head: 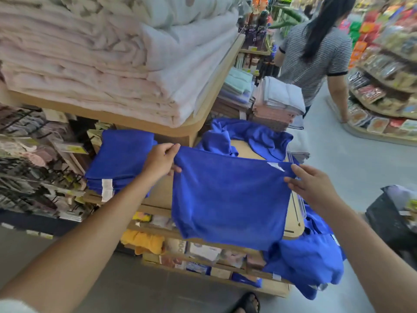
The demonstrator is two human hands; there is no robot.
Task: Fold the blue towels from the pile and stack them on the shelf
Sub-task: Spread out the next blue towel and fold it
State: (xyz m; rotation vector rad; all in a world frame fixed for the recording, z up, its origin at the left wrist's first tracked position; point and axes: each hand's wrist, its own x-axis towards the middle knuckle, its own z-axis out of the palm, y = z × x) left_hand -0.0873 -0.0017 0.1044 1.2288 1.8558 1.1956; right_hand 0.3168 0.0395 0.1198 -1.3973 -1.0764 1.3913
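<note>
A blue towel (228, 199) hangs doubled over in front of the wooden shelf (158, 195). My left hand (161, 160) pinches its upper left corner and my right hand (312, 187) pinches its upper right corner, near a white label. A stack of folded blue towels (119, 163) lies on the shelf to the left. Loose blue towels (246, 134) are heaped at the back of the shelf, and more (309, 265) hang off its right end below my right hand.
The upper shelf holds thick folded pale blankets (90, 64). Pink and grey towel stacks (275, 102) stand behind. A person in a striped shirt (316, 55) stands in the aisle at right. A black basket (392, 218) sits on the floor at right. Lower shelves hold packaged goods.
</note>
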